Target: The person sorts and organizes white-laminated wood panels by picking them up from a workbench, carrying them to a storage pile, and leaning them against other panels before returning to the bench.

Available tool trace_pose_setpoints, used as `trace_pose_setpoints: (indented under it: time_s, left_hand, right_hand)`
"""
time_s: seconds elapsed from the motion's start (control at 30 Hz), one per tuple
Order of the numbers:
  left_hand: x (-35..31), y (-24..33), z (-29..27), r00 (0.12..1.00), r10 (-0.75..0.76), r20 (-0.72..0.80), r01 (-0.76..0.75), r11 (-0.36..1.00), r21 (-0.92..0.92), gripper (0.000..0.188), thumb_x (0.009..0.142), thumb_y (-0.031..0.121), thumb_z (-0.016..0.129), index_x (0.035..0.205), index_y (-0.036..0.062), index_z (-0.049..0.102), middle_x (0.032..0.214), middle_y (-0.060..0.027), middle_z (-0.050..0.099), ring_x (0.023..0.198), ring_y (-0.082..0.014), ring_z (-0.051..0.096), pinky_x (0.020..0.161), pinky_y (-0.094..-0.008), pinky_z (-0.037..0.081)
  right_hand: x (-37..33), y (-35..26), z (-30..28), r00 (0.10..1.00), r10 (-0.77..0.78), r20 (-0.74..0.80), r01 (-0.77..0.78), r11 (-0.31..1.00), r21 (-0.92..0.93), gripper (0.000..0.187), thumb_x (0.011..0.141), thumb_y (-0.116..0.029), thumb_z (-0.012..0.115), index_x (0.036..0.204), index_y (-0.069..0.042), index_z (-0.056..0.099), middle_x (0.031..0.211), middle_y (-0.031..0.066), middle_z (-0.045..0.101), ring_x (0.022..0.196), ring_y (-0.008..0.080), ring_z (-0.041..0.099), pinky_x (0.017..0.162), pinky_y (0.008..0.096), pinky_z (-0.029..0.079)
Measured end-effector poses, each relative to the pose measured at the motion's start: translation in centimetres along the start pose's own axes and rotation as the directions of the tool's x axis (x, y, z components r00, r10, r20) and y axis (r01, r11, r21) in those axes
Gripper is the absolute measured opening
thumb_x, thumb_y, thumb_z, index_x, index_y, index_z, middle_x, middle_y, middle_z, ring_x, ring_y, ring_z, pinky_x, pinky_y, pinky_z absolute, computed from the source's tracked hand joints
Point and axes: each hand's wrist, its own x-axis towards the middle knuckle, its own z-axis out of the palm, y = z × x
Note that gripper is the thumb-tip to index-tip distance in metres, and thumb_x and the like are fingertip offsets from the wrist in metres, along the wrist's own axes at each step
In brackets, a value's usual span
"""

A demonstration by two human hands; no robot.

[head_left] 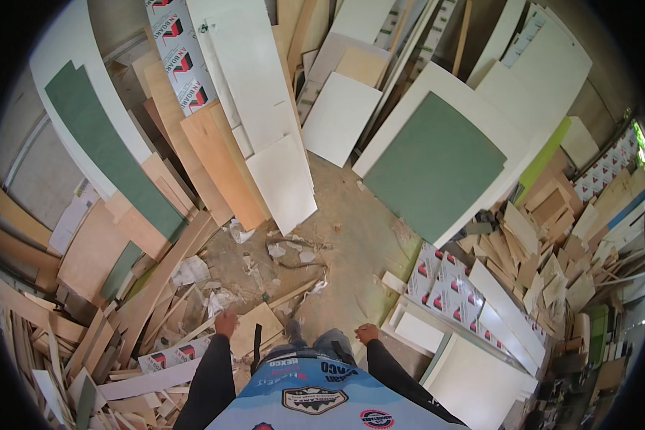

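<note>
1. The left hand (226, 322) hangs low beside the person's hip, in a loose fist with nothing in its grip; it sits just above a small tan plywood offcut (254, 328) that lies flat on the floor.
2. The right hand (366, 333) is also curled and holds nothing, its grip closed on itself above bare, dusty concrete floor (351, 215).
3. Just right of the right hand, a white panel (419, 332) lies flat; beside it, a sheet of white wrapping with red and black square marks (448, 283) lies tilted against the scrap.
4. The same red-and-black printed wrapping covers an upright board at top left (183, 61), and a strip of it lies on the floor near the left hand (172, 356).
5. More of this patterned wrap shows at the far right edge (609, 168).
6. A large green square board (433, 168) leans on white panels to the right; a long green strip (111, 150) leans on a curved white panel at left.
7. Tall white boards (265, 107) and brown plywood sheets (218, 161) lean at the centre back.
8. Heaps of small wood offcuts (545, 265) fill the right side, long slats (64, 337) the left.
9. Crumpled white scraps of paper (190, 271) lie on the floor ahead of the feet.
</note>
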Motion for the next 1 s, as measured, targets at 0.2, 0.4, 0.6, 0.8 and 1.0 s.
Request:
trace_pose_setpoints:
  time_s: [0.2, 0.4, 0.6, 0.8, 1.0]
  left_hand:
    - [5.7, 11.0, 6.2, 1.0, 0.009, -0.005, -0.01, 0.973, -0.229, 0.014, 0.081, 0.016, 0.058, 0.088, 0.004, 0.059, 0.067, -0.0041, 0.06, 0.06, -0.0133, 0.059, 0.05, -0.027, 0.047]
    - [3.2, 8.7, 12.0, 0.975, -0.168, 0.146, 0.175, 0.984, -0.042, 0.025, 0.081, 0.027, 0.061, 0.087, 0.0024, 0.063, 0.073, -0.0075, 0.064, 0.061, -0.0146, 0.063, 0.051, -0.0272, 0.048]
    - [-0.4, -3.3, 7.6, 0.991, 0.124, 0.045, -0.128, 0.824, 0.552, 0.013, 0.067, 0.02, 0.065, 0.074, 0.0096, 0.062, 0.071, -0.0092, 0.061, 0.076, -0.0286, 0.061, 0.065, -0.0415, 0.05]
    - [-4.2, 1.7, 11.1, 0.967, -0.211, 0.141, -0.033, 0.447, 0.894, 0.016, 0.072, 0.021, 0.06, 0.075, 0.0079, 0.067, 0.068, -0.0107, 0.064, 0.067, -0.0273, 0.063, 0.058, -0.0422, 0.049]
    - [-6.1, -4.0, 13.3, 0.995, -0.065, 0.079, -0.01, 0.706, 0.709, 0.024, 0.068, 0.029, 0.058, 0.081, 0.0123, 0.069, 0.077, -0.0125, 0.064, 0.078, -0.0335, 0.062, 0.07, -0.0443, 0.049]
  right_hand:
    - [4.8, -5.1, 2.0, 0.977, -0.15, 0.15, 0.189, 0.939, -0.287, 0.017, 0.072, -0.022, 0.061, 0.07, -0.007, 0.069, 0.064, 0.0104, 0.065, 0.054, 0.0213, 0.062, 0.055, 0.0318, 0.05]
    - [13.7, -9.2, 3.3, 0.943, -0.264, 0.202, 0.325, 0.859, -0.395, 0.026, 0.076, -0.027, 0.053, 0.074, -0.008, 0.07, 0.081, 0.0147, 0.065, 0.078, 0.0324, 0.062, 0.073, 0.0418, 0.049]
    - [21.4, -18.0, 2.3, 0.855, -0.231, 0.464, 0.371, 0.898, -0.235, 0.02, 0.074, -0.021, 0.059, 0.072, -0.004, 0.069, 0.062, 0.0099, 0.065, 0.054, 0.0191, 0.063, 0.052, 0.0317, 0.051]
    - [28.9, -20.6, -0.4, 0.894, -0.286, 0.346, 0.379, 0.893, -0.241, 0.021, 0.073, -0.022, 0.062, 0.069, -0.003, 0.068, 0.057, 0.0086, 0.063, 0.049, 0.0164, 0.061, 0.048, 0.0291, 0.05]
    - [31.0, -22.0, 1.8, 0.806, -0.355, 0.474, 0.524, 0.8, -0.293, 0.023, 0.073, -0.026, 0.061, 0.07, -0.006, 0.07, 0.058, 0.0082, 0.064, 0.051, 0.0171, 0.062, 0.052, 0.0309, 0.051]
